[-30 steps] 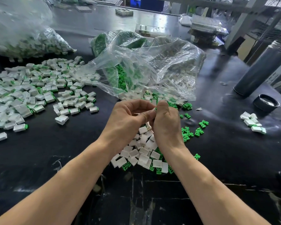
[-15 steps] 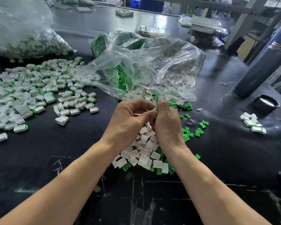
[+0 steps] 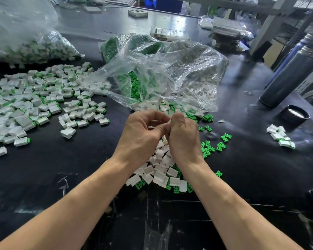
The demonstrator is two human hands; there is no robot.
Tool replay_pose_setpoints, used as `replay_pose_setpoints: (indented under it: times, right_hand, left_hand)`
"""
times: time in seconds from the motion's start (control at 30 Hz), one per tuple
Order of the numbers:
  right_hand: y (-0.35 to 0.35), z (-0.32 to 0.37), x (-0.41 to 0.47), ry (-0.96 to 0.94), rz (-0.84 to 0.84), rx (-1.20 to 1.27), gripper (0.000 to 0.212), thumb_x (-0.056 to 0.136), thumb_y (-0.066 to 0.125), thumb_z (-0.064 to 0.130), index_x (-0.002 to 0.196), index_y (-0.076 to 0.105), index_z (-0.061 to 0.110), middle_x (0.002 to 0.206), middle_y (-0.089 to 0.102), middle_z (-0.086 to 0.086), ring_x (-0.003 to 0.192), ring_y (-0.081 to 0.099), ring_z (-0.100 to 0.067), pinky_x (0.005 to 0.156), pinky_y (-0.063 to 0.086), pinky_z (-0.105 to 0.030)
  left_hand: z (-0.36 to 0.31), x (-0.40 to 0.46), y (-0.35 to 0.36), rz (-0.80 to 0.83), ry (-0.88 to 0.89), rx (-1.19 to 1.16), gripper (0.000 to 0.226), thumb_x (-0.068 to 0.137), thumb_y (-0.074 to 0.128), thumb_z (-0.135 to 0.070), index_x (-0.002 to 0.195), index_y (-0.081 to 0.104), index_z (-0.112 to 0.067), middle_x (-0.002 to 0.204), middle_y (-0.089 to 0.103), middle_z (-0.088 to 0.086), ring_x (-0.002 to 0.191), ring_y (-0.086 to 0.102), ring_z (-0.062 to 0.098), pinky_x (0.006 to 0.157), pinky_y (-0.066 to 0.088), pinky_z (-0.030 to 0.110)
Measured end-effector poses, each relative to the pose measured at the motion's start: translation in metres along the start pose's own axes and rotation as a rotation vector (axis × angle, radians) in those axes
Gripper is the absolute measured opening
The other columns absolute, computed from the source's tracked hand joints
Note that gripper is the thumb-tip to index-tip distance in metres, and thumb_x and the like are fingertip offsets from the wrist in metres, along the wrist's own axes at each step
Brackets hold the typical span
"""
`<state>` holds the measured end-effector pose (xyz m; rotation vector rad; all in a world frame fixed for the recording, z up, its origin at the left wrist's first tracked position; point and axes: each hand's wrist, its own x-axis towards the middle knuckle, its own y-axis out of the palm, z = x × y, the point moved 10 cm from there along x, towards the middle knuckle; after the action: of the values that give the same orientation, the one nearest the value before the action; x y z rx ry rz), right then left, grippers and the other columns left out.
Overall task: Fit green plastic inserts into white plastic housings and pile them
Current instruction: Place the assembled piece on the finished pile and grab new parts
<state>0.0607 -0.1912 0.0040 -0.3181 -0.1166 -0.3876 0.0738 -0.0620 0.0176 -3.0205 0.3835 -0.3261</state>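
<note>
Both hands met above the middle of the black table [image 3: 242,177], fingers curled inward toward each other. The left hand [image 3: 143,134] pinched a small white housing [image 3: 154,123] between thumb and fingers; only slivers of white showed inside the grip, its long axis running roughly left to right, toward the other hand. The right hand [image 3: 183,136] was curled tight against it, thumb tip touching the left thumb. Whether it held a green insert could not be told, since its fingers hid whatever lay between them.

Directly beneath the hands lay a heap of empty white housings [image 3: 159,172], lying at all angles, with loose green inserts [image 3: 222,143] scattered among them and off to the right. To the left spread a wide pile of finished pieces [image 3: 43,103], white bodies with a green end showing, pointing in no common direction. A crumpled clear plastic bag [image 3: 170,76] sat just behind the hands, its mouth spilling green and white parts onto the table. A second, fuller bag [image 3: 25,42] lay at far left. On the right stood a dark cylindrical flask [image 3: 287,74], its black cap [image 3: 295,116] near its base, and a small cluster of assembled pieces [image 3: 280,136] near that.
</note>
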Motion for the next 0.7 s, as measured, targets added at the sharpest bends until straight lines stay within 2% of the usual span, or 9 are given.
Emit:
replay_pose_setpoints:
  times: [0.1, 0.2, 0.23, 0.3, 0.33, 0.43, 0.57, 0.63, 0.7]
  right_hand:
    - [0.002, -0.001, -0.001, 0.013, 0.000, 0.048, 0.074, 0.110, 0.031, 0.037, 0.042, 0.059, 0.030, 0.040, 0.048, 0.014, 0.039, 0.043, -0.003, 0.047, 0.037, -0.022]
    - [0.007, -0.005, -0.001, 0.056, 0.063, 0.127, 0.070, 0.105, 0.031, 0.051, 0.059, 0.070, 0.016, 0.056, 0.066, 0.002, 0.054, 0.061, -0.020, 0.057, 0.047, -0.040]
    - [0.007, -0.005, -0.001, 0.050, 0.079, 0.125, 0.071, 0.106, 0.030, 0.053, 0.060, 0.070, 0.016, 0.057, 0.067, 0.003, 0.054, 0.062, -0.019, 0.055, 0.047, -0.040]
    - [0.000, -0.005, -0.001, 0.034, 0.063, 0.059, 0.073, 0.107, 0.029, 0.056, 0.052, 0.063, 0.022, 0.047, 0.054, 0.008, 0.043, 0.047, -0.009, 0.050, 0.035, -0.031]
    - [-0.005, -0.005, 0.001, 0.027, 0.048, 0.033, 0.073, 0.107, 0.030, 0.058, 0.053, 0.062, 0.021, 0.046, 0.052, 0.007, 0.043, 0.044, -0.009, 0.051, 0.034, -0.031]
    - [-0.017, -0.004, 0.005, -0.008, 0.040, 0.060, 0.056, 0.109, 0.043, 0.050, 0.072, 0.071, 0.018, 0.060, 0.062, 0.001, 0.054, 0.053, -0.014, 0.060, 0.045, -0.042]
    - [-0.017, 0.003, 0.003, -0.082, 0.125, 0.114, 0.017, 0.103, 0.064, 0.033, 0.097, 0.073, 0.020, 0.080, 0.071, 0.002, 0.063, 0.058, -0.008, 0.060, 0.045, -0.030]
    - [-0.014, 0.006, 0.001, -0.109, 0.158, 0.104, 0.006, 0.100, 0.069, 0.027, 0.101, 0.074, 0.024, 0.086, 0.073, 0.003, 0.070, 0.061, -0.013, 0.062, 0.049, -0.029]
    - [-0.013, 0.008, 0.000, -0.132, 0.156, 0.071, 0.005, 0.098, 0.072, 0.023, 0.101, 0.075, 0.026, 0.089, 0.075, 0.006, 0.076, 0.066, -0.014, 0.069, 0.056, -0.031]
  left_hand:
    - [0.000, 0.000, 0.000, 0.003, -0.002, 0.004, 0.002, 0.091, 0.074, -0.007, 0.090, 0.076, -0.008, 0.084, 0.077, 0.005, 0.082, 0.073, 0.021, 0.081, 0.061, 0.035]
    - [0.000, 0.001, 0.000, -0.004, -0.013, 0.008, 0.002, 0.091, 0.075, -0.007, 0.091, 0.076, -0.009, 0.085, 0.077, 0.003, 0.081, 0.074, 0.019, 0.080, 0.061, 0.034]
    - [0.001, 0.001, -0.001, -0.008, -0.019, 0.003, 0.003, 0.091, 0.075, -0.007, 0.091, 0.076, -0.009, 0.085, 0.077, 0.003, 0.081, 0.074, 0.018, 0.080, 0.062, 0.034]
    - [0.003, 0.002, -0.005, -0.023, -0.028, 0.009, 0.004, 0.089, 0.077, -0.009, 0.091, 0.076, -0.012, 0.087, 0.077, 0.002, 0.083, 0.074, 0.018, 0.081, 0.062, 0.034]
    - [0.004, 0.004, -0.007, -0.037, -0.027, 0.032, 0.005, 0.088, 0.078, -0.011, 0.092, 0.076, -0.014, 0.087, 0.077, 0.000, 0.084, 0.074, 0.018, 0.082, 0.062, 0.034]
    - [0.008, 0.006, -0.016, -0.069, -0.040, 0.083, 0.007, 0.087, 0.080, -0.016, 0.090, 0.075, -0.021, 0.085, 0.076, 0.000, 0.084, 0.073, 0.022, 0.077, 0.062, 0.035]
    - [0.011, 0.008, -0.020, -0.061, -0.037, 0.085, 0.006, 0.088, 0.079, -0.015, 0.089, 0.075, -0.020, 0.083, 0.077, -0.006, 0.079, 0.072, 0.013, 0.070, 0.059, 0.023]
    - [0.012, 0.009, -0.021, -0.058, -0.033, 0.085, 0.005, 0.089, 0.078, -0.015, 0.090, 0.075, -0.019, 0.082, 0.076, -0.006, 0.075, 0.071, 0.006, 0.067, 0.056, 0.019]
    - [0.013, 0.009, -0.020, -0.047, -0.033, 0.086, 0.005, 0.089, 0.078, -0.015, 0.091, 0.075, -0.018, 0.083, 0.076, -0.007, 0.077, 0.071, 0.003, 0.068, 0.054, 0.017]
